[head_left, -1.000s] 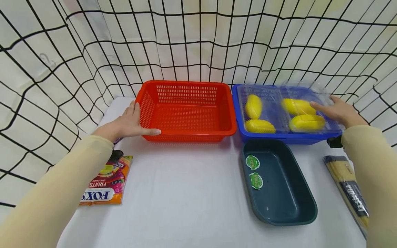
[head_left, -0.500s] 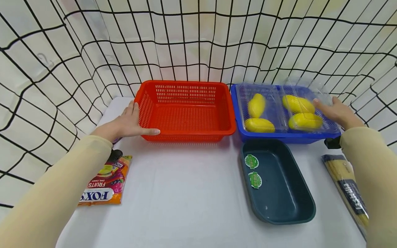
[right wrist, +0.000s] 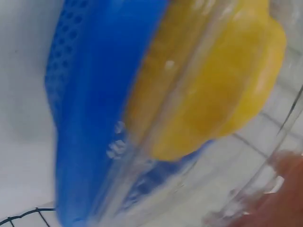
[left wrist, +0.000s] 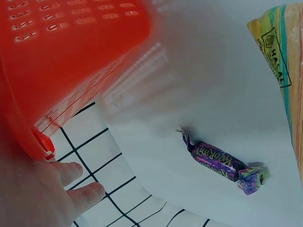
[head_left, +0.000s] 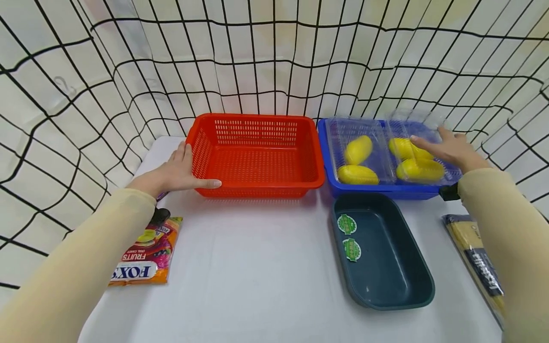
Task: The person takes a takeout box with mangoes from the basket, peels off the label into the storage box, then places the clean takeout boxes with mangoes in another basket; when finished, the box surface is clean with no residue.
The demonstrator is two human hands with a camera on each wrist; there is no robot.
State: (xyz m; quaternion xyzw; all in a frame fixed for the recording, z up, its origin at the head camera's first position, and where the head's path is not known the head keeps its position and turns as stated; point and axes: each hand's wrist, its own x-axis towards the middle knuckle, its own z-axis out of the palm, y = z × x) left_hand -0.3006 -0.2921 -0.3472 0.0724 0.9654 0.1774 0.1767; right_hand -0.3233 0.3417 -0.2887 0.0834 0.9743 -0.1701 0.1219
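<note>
At the left, my left hand [head_left: 176, 174] rests on the near left corner of a red slotted basket [head_left: 259, 184]. Its thumb lies straight along the front rim, and its straight fingers reach up the left side. The left wrist view has those fingers [left wrist: 87, 195] beyond the basket's edge. At the right, a blue basket [head_left: 388, 190] carries clear plastic boxes [head_left: 373, 136] with several yellow oval fruits [head_left: 357, 175] inside. My right hand [head_left: 454, 148] holds the right end of the clear plastic, thumb over the inner side. Its fingertips show at the plastic edge in the right wrist view.
A dark green tray [head_left: 386, 257] stands in front of the blue basket. Noodles in a packet [head_left: 476, 252] lie at far right, partly under the sleeve. A candy bag [head_left: 147, 252] and a purple wrapped candy [left wrist: 218, 161] lie at left. Black wire mesh [head_left: 274, 62] rises behind.
My right hand has shifted left, and the clear plastic and the blue basket's right end have come slightly left with it. The upper left fruit has turned. My left hand stays put.
</note>
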